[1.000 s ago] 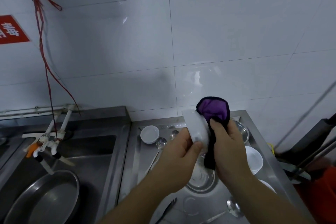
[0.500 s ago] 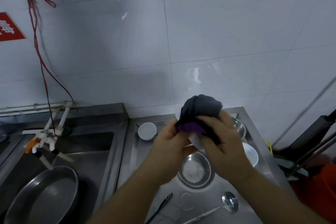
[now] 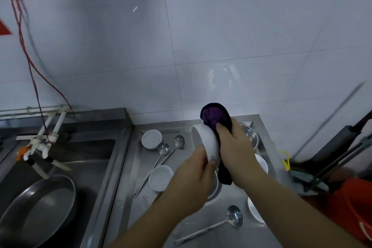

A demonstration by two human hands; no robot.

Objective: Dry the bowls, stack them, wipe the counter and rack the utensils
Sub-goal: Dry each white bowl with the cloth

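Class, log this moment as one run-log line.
step: drying | left hand: holds white bowl | right hand: rubs purple cloth inside | counter: ladles, bowls waiting

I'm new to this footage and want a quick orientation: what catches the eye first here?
Dead centre, the left hand holds a white bowl tilted on its side above the steel counter, while the right hand presses a purple and black cloth into it. Below lie more white bowls and long ladles; a large steel pan sits in the sink at left.

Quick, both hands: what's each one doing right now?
Left hand: gripping the white bowl.
Right hand: gripping the cloth, pressing it into the bowl.
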